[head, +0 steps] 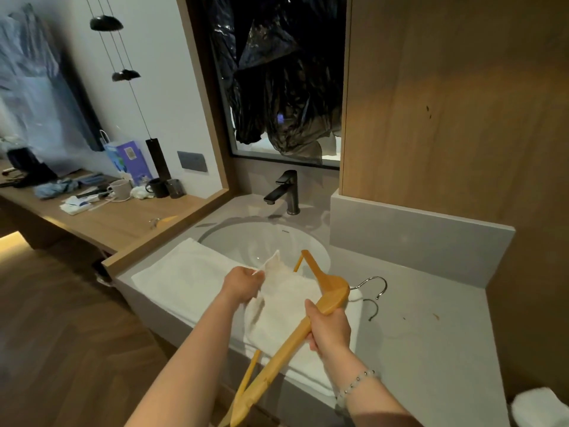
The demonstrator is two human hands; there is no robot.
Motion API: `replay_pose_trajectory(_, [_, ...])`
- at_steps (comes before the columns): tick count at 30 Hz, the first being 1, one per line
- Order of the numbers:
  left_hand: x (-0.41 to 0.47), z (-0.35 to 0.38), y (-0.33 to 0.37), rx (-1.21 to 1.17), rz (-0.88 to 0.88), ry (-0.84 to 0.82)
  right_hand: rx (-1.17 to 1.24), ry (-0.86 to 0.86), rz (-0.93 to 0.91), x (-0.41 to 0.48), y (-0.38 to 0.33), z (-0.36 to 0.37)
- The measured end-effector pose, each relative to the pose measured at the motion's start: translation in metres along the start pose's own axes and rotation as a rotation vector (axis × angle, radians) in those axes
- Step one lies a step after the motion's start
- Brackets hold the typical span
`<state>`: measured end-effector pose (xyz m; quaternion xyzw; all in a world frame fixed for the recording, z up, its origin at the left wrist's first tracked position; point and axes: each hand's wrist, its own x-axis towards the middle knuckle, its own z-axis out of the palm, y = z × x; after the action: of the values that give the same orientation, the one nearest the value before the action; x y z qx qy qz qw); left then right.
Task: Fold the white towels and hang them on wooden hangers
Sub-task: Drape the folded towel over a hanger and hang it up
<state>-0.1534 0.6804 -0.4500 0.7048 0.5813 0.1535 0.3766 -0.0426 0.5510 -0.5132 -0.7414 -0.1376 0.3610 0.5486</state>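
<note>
A small white towel point(283, 306) hangs through a wooden hanger point(329, 292) above the grey vanity counter point(431, 328). My left hand point(243, 285) pinches the towel's upper edge and lifts one corner. My right hand point(329, 329) grips the hanger's near arm, with its metal hook point(374, 285) pointing right. A larger folded white towel point(187, 272) lies flat on the counter at the left of the basin. Under the held towel lies another white towel point(308, 369), and a second metal hook point(372, 308) shows beside it.
A round white basin point(246, 241) with a dark tap point(284, 191) sits behind the towels. A wooden desk point(101, 220) at the left carries mugs, a bag and small items. A wood panel wall stands at the right. Another white towel point(542, 406) sits at the bottom right corner.
</note>
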Motion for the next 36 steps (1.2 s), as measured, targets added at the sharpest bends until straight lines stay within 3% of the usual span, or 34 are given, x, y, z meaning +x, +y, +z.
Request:
replay_pose_trajectory(6, [0.014,-0.005,-0.024,-0.099,-0.037,-0.102,-0.169,0.228,0.065,-0.007,0.008,0.01])
replay_pose_trajectory(10, [0.034,-0.015,-0.029,-0.189,-0.005,-0.271,-0.465,0.204,0.062,-0.019,0.003,-0.003])
replay_pose_trajectory(14, [0.047,-0.017,-0.041,-0.232,0.029,-0.377,-1.206,0.34,0.05,-0.028,-0.027,0.014])
replay_pose_trajectory(16, [0.048,-0.018,-0.046,-0.268,0.044,-0.396,-1.387,0.44,-0.079,-0.029,-0.044,0.045])
replay_pose_trajectory(19, [0.043,-0.021,-0.048,-0.254,0.114,-0.408,-1.352,0.374,-0.292,-0.032,-0.051,0.112])
replay_pose_trajectory(22, [0.038,-0.028,-0.048,-0.203,0.211,-0.392,-1.344,0.319,-0.129,-0.034,-0.035,0.124])
replay_pose_trajectory(26, [0.039,-0.034,-0.054,-0.199,0.232,-0.392,-1.566,0.349,0.112,-0.04,-0.004,0.078])
replay_pose_trajectory(36, [0.058,-0.02,-0.07,-0.156,0.246,-0.335,-1.243,0.281,0.06,-0.051,0.014,0.062])
